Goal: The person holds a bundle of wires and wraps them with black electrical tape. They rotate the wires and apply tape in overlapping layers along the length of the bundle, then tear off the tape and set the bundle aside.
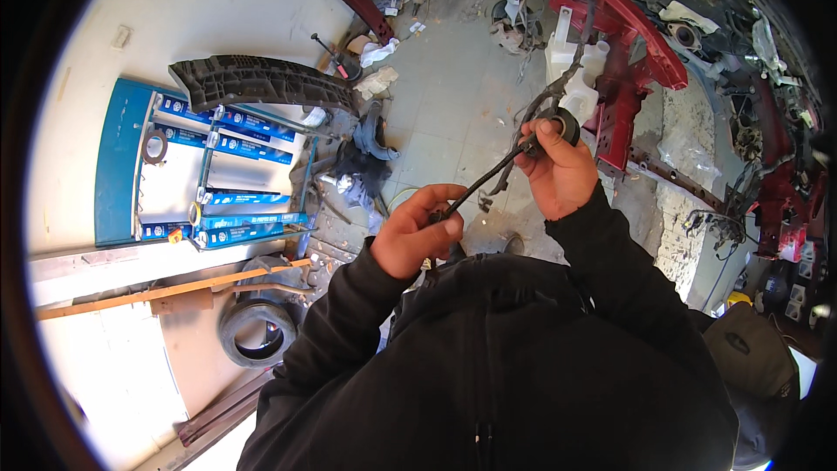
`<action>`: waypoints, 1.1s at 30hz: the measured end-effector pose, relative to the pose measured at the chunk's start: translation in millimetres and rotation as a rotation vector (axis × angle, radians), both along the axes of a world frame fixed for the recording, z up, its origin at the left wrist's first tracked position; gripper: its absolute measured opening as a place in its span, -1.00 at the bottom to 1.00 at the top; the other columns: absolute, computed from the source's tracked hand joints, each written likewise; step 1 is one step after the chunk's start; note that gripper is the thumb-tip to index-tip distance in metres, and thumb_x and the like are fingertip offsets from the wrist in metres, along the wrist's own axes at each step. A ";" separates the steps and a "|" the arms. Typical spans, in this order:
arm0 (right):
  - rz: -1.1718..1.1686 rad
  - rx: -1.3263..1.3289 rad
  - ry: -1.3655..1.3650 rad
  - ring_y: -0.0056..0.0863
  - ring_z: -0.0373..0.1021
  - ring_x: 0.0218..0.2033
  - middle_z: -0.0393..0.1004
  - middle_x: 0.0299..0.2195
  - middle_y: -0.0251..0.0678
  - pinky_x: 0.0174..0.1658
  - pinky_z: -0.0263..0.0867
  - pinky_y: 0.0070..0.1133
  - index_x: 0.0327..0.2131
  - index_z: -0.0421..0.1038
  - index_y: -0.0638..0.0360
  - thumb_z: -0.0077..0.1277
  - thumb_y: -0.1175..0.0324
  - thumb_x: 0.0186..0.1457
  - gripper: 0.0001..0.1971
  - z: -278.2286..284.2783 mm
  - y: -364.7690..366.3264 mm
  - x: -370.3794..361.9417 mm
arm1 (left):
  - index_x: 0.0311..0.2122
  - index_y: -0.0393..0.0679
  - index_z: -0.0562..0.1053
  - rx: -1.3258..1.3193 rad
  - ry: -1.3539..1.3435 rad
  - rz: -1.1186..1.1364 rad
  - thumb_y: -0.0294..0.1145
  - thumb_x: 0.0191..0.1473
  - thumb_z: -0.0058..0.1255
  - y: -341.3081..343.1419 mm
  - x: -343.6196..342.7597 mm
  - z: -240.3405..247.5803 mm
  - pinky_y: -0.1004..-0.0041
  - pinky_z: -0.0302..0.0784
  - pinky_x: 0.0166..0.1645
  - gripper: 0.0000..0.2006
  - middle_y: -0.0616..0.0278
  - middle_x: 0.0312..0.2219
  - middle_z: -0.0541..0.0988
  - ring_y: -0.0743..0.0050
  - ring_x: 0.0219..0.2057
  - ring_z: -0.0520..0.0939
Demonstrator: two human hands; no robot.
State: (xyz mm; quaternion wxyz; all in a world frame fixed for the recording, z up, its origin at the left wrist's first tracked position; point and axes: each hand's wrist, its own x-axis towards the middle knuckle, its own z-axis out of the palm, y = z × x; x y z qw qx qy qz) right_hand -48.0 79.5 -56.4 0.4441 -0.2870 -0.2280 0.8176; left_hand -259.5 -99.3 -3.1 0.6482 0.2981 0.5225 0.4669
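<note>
My left hand (420,229) pinches the lower end of a black wiring cable (488,176) that runs diagonally up to my right hand (558,166). My right hand grips the cable's upper part together with a roll of black tape (567,125), thumb pressed on the roll. The cable continues upward from the right hand as a taped harness (558,78) toward a stripped red car body (628,26). Both sleeves are black.
A blue rack with long blue boxes (218,174) leans at the left, with a black plastic car trim piece (261,83) above it. A tyre (257,331) lies lower left. Rags and parts litter the concrete floor (445,96). Engine bay wiring (767,122) is at the right.
</note>
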 end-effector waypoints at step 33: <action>-0.241 0.015 0.112 -0.53 0.55 -0.34 0.60 -0.14 -0.35 -0.24 0.58 -0.48 -0.04 0.56 0.08 0.19 0.17 0.41 -0.77 -43.0 57.7 124.4 | 0.30 -0.14 0.44 -0.065 -0.468 -0.224 -0.46 0.38 0.01 136.2 45.2 -46.1 0.10 0.71 -0.02 -0.58 0.00 0.07 0.68 0.20 -0.21 0.76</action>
